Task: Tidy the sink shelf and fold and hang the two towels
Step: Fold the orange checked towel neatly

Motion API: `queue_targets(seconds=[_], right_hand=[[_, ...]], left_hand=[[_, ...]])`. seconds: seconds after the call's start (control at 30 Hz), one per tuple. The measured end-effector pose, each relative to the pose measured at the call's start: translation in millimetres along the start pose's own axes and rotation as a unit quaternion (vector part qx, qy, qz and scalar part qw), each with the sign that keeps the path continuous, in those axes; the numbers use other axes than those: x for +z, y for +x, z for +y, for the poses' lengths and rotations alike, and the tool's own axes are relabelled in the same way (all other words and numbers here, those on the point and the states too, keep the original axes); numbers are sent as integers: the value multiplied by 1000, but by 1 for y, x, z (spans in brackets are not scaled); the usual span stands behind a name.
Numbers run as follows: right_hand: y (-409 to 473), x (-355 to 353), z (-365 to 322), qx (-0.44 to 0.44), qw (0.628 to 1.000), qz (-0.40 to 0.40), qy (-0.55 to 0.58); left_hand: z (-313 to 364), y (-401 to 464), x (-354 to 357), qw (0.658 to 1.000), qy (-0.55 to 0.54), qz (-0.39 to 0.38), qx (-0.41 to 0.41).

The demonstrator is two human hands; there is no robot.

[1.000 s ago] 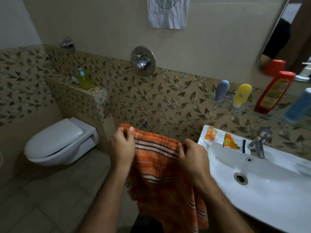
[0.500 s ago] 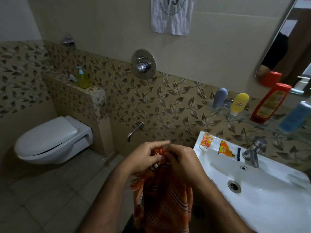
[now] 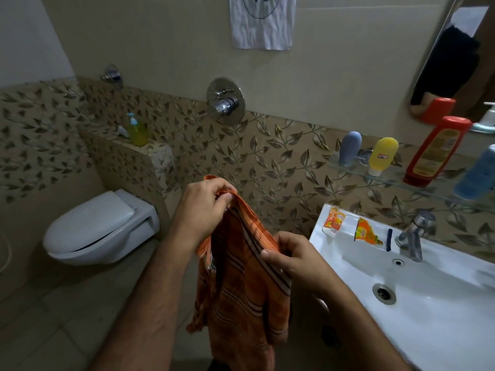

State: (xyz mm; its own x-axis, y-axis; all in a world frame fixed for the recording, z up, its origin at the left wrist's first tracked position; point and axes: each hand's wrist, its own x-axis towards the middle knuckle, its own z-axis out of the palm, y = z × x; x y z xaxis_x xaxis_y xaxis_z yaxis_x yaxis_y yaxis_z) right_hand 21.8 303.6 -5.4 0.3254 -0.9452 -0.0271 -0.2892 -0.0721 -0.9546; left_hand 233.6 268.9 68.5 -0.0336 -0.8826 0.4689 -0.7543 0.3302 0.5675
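We hold the orange striped towel in front of us, just left of the white sink; our left hand is raised, its fingers pinched shut on the gathered top corner of the cloth; our right hand sits lower and nearer the sink, thumb and fingers closed on the towel's striped edge, so the edge runs taut and slanting between the two hands; the rest of the cloth hangs folded lengthwise below them, above the tiled floor. Above the sink, the glass shelf carries a grey-blue bottle, a yellow bottle, a red bottle and a blue bottle, all in a row; on the sink's back rim, left of the tap, lie two small orange sachets and a dark blue razor-like item. Well left of the sink stands the toilet, lid down; on the ledge above it stands a green soap dispenser.
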Motion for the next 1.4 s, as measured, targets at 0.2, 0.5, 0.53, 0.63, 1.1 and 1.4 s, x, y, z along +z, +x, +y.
queue_targets(seconds=[0.2, 0.5, 0.53, 0.63, 1.1, 1.4], right_hand=[[-2, -7, -2, 32, 999, -13, 31], [3, -6, -10, 91, 983, 93, -125], [2, -6, -12, 88, 982, 106, -131], [-1, -7, -9, 93, 982, 123, -105], [-19, -43, -8, 104, 994, -17, 8], [5, -29, -19, 20, 979, 183, -83]], left_hand=[[0, 10, -14, 999, 18, 22, -13], [4, 14, -13, 999, 35, 27, -24], [3, 14, -13, 999, 35, 27, -25], [1, 14, -12, 999, 32, 23, -29], [-30, 13, 1, 995, 9, 20, -98], [-56, -23, 49, 962, -138, -15, -234]])
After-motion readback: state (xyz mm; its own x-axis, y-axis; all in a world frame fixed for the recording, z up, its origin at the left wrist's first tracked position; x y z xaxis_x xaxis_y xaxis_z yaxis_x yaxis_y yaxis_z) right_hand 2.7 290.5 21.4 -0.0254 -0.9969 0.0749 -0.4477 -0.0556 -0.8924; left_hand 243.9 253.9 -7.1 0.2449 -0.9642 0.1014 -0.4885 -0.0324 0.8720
